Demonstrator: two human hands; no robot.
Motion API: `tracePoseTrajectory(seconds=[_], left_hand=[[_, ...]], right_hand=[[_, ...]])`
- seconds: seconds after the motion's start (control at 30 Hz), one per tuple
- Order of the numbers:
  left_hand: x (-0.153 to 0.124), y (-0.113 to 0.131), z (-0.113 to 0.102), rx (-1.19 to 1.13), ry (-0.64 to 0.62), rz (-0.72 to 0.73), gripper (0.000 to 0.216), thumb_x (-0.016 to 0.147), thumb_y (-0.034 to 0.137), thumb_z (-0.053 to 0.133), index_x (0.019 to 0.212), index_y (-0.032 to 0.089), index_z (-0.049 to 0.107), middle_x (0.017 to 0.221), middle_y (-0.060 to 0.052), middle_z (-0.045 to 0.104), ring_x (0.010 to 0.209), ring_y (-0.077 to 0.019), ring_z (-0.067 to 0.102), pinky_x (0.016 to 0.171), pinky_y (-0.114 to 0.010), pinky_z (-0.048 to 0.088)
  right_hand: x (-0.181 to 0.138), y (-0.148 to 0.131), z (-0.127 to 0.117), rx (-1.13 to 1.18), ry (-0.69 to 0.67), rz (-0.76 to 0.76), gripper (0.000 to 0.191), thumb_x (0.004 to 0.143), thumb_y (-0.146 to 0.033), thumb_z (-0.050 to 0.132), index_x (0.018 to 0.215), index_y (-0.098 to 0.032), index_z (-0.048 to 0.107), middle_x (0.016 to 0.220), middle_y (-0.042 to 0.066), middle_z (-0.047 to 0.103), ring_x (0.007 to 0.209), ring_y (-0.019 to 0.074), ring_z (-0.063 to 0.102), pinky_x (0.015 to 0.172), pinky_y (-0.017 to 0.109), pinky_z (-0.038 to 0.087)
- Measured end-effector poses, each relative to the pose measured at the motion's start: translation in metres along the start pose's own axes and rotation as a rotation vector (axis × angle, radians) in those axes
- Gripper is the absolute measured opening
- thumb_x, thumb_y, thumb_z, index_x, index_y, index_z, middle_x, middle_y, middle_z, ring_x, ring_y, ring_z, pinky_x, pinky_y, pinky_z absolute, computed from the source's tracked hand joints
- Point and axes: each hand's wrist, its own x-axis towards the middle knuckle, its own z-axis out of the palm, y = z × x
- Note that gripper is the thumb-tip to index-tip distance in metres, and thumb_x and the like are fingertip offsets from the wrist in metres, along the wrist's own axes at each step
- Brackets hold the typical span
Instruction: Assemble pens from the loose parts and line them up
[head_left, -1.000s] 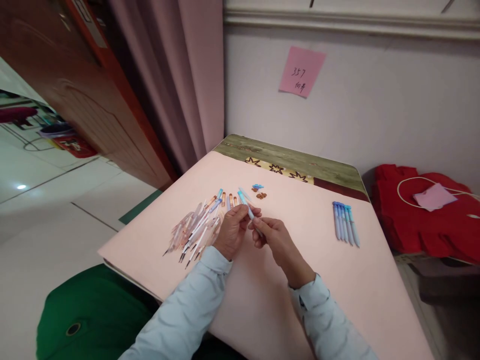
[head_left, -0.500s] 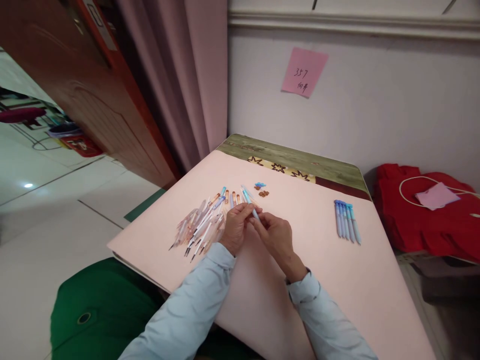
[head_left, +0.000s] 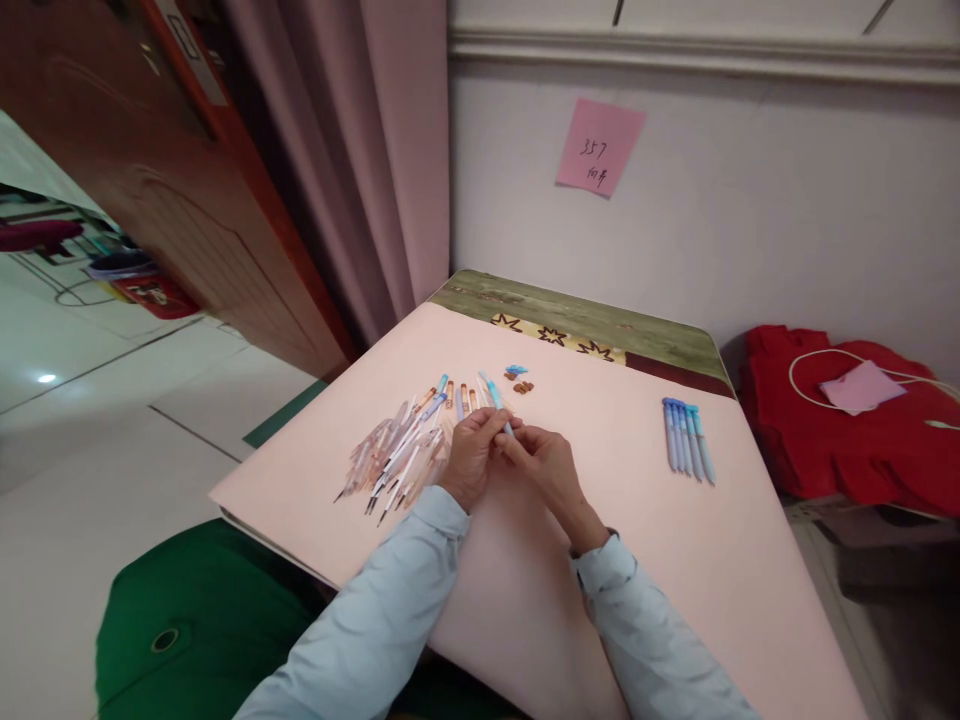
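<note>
Both of my hands meet over the middle of the table, closed on one light-blue pen [head_left: 495, 394] that tilts away from me. My left hand [head_left: 472, 450] pinches its barrel, and my right hand [head_left: 544, 465] grips the lower end. The pen's near tip is mostly covered by my fingers. Left of my hands lies a loose pile of pen parts [head_left: 397, 455], with clear barrels and white refills with dark tips. Small blue clips [head_left: 516, 371] and small brown pieces [head_left: 523, 387] rest just beyond my hands. Several blue pens [head_left: 686, 440] lie side by side at the right.
The table [head_left: 637, 580] has a pale pink cover and a green wood-patterned far edge [head_left: 585, 308] against the wall. A red cloth [head_left: 795, 450] with a white cord lies beyond its right side. A green seat [head_left: 202, 610] stands at the lower left, near a brown door [head_left: 187, 200].
The view has shifted slightly. Both hands stay closed on the pen, and my right hand's fingers have moved a little along its lower end.
</note>
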Motion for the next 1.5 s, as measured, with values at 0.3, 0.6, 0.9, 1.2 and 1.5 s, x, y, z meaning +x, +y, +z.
tracePoseTrajectory(seconds=[0.3,0.6,0.9,1.2,1.5], left_hand=[[0.013,0.008,-0.002,0.121,0.052,0.169,0.024,0.075,0.037,0.076,0.082,0.015,0.071,0.079,-0.006,0.071,0.067,-0.0136,0.063,0.069,-0.028,0.05],[0.085,0.04,0.01,1.215,-0.108,0.674,0.018,0.081,0.013,0.061,0.081,0.023,0.075,0.089,-0.006,0.065,0.092,-0.0234,0.056,0.088,-0.037,0.04],[0.152,0.019,0.004,1.844,-0.407,0.683,0.023,0.086,0.014,0.057,0.09,0.024,0.077,0.095,-0.011,0.062,0.096,-0.0263,0.05,0.083,-0.042,0.033],[0.148,0.039,0.006,1.768,-0.456,0.608,0.015,0.078,0.012,0.062,0.075,0.022,0.073,0.093,-0.007,0.065,0.096,-0.0246,0.053,0.087,-0.04,0.036],[0.172,0.041,0.032,1.787,-0.217,0.481,0.007,0.068,0.016,0.073,0.073,0.021,0.074,0.087,-0.009,0.068,0.095,-0.028,0.057,0.085,-0.038,0.041]], right_hand=[[0.005,0.014,-0.003,0.071,0.181,-0.027,0.034,0.084,-0.051,0.061,0.083,-0.018,0.07,0.071,0.003,0.071,0.065,0.0165,0.065,0.065,0.026,0.051],[0.027,0.049,-0.021,0.272,0.505,0.118,0.04,0.081,-0.053,0.063,0.085,-0.014,0.068,0.069,0.005,0.068,0.062,0.0168,0.063,0.06,0.026,0.049],[0.032,0.055,-0.022,0.31,0.476,0.142,0.036,0.08,-0.052,0.066,0.082,-0.016,0.07,0.069,0.004,0.068,0.063,0.0168,0.063,0.062,0.027,0.049],[0.032,0.05,-0.023,0.291,0.473,0.156,0.037,0.082,-0.053,0.064,0.082,-0.017,0.069,0.069,0.004,0.069,0.062,0.0168,0.063,0.06,0.026,0.049],[0.032,0.051,-0.022,0.259,0.475,0.141,0.035,0.085,-0.051,0.061,0.083,-0.017,0.07,0.07,0.003,0.069,0.063,0.0164,0.062,0.061,0.026,0.049]])
